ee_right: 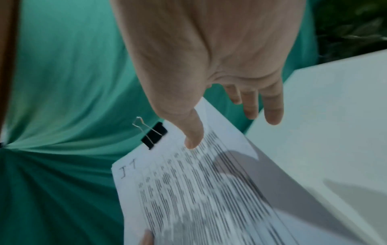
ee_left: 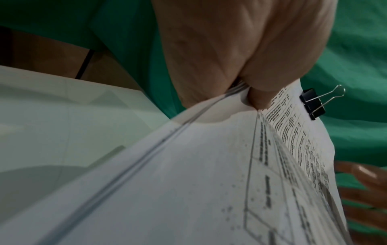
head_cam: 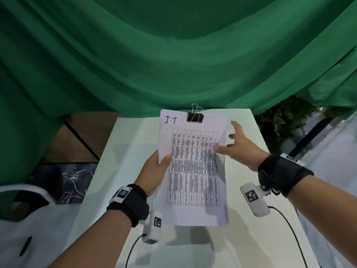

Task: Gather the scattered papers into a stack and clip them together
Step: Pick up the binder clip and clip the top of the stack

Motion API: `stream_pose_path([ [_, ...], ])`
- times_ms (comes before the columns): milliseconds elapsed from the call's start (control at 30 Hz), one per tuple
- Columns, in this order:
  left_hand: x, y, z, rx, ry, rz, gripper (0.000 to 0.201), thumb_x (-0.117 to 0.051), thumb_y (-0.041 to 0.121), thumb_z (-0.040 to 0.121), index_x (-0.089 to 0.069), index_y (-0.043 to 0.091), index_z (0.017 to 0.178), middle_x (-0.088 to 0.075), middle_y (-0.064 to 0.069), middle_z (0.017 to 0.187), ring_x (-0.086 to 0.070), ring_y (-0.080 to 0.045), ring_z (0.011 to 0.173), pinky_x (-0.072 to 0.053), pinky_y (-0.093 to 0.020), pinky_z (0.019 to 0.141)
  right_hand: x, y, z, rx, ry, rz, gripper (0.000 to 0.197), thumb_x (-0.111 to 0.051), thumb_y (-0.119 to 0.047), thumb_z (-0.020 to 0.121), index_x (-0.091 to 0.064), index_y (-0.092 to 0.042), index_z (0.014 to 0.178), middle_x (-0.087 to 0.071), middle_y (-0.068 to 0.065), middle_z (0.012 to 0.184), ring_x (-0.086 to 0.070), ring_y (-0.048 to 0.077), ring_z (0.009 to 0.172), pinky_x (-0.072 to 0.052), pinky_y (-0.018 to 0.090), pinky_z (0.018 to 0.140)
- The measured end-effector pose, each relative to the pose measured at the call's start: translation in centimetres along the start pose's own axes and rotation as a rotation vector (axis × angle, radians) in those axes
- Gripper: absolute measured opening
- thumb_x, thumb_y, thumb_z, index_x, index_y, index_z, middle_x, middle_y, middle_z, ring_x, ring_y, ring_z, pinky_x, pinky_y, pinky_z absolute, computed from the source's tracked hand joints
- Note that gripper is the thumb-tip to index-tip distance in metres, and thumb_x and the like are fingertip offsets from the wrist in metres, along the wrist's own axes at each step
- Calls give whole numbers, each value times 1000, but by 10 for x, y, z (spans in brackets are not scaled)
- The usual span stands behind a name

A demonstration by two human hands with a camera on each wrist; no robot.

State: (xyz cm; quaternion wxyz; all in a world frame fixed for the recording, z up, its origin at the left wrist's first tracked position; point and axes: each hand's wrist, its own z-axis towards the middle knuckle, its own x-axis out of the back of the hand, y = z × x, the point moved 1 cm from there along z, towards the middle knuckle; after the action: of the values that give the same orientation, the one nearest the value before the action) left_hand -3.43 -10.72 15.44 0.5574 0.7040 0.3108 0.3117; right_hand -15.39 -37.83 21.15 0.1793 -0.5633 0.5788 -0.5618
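Head view has the left hand (head_cam: 154, 171) pinching the papers (head_cam: 193, 167) at their left edge above the table (head_cam: 260, 219), binder clip (head_cam: 195, 117) biting the far edge, right hand (head_cam: 239, 147) spread beside them, seemingly letting go

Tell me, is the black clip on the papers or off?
On. The black clip bites the top edge of the papers, its wire handles sticking up, while the left hand holds the stack.

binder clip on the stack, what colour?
Black body with silver wire handles: binder clip, clearest in the left wrist view.
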Motion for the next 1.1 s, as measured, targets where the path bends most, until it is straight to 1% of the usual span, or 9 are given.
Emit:
stream_pose_path([
  [100,7,-12,7,47,20,-24,28,-51,25,111,-60,39,133,-70,21,134,-63,2,128,-45,-23,108,-29,39,3,-76,-47,124,79,-82,-27,91,-37,-23,156,-62,12,139,-70,29,112,-58,51,98],
  [200,14,-22,13,86,6,-7,27,-51,25,111,-60,42,130,-70,22,134,-62,3,127,-44,-21,107,-53,64,7,-117,-46,198,26,-69,-8,99,-61,-1,123,-69,32,117,-74,38,98,-60,60,94],
  [333,24,-45,23,132,-52,136,40,-49,40,110,-49,32,149,-60,19,144,-55,0,132,-40,-25,113,-72,80,19,-174,-24,208,18,-65,-2,98,-58,9,110,-64,38,102,-65,32,83,-61,53,83],
  [433,33,-68,34,258,-94,214,57,-49,53,103,-42,31,155,-58,13,150,-57,-12,134,-43,-43,117,-85,87,33,-236,-56,206,13,-65,1,97,-58,10,105,-61,21,84,-61,29,80,-56,46,77],
  [533,39,-83,44,379,-98,238,43,-52,33,106,-45,27,148,-64,3,137,-65,-16,109,-55,-33,85,-99,93,47,-302,-90,197,5,-64,4,98,-63,4,103,-62,13,80,-63,28,72,-58,39,70],
  [700,43,-110,56,564,-96,204,46,-54,11,103,-39,26,143,-66,-6,121,-67,-27,99,-59,-46,89,-128,114,70,-396,-128,134,18,-62,4,99,-63,7,116,-66,19,92,-68,33,84,-63,47,79],
  [833,43,-130,61,633,-120,113,67,-48,-11,98,-27,25,151,-57,-12,108,-50,-28,96,-50,-39,71,-145,129,82,-486,-174,119,29,-60,7,98,-63,1,125,-74,21,101,-74,40,94,-63,53,91],
  [933,45,-142,63,640,-108,149,73,-43,-11,97,-23,23,158,-57,-13,109,-52,-30,96,-48,-42,75,-150,137,89,-522,-180,99,36,-66,1,97,-61,-3,132,-72,26,124,-71,45,115,-58,57,100],
  [1100,47,-148,62,652,-66,134,75,-39,-8,97,-23,27,161,-64,-1,115,-59,-31,97,-49,-42,80,-149,149,96,-531,-220,-5,62,-79,-23,92,-52,-13,147,-70,11,128,-70,32,116,-61,47,97],
])
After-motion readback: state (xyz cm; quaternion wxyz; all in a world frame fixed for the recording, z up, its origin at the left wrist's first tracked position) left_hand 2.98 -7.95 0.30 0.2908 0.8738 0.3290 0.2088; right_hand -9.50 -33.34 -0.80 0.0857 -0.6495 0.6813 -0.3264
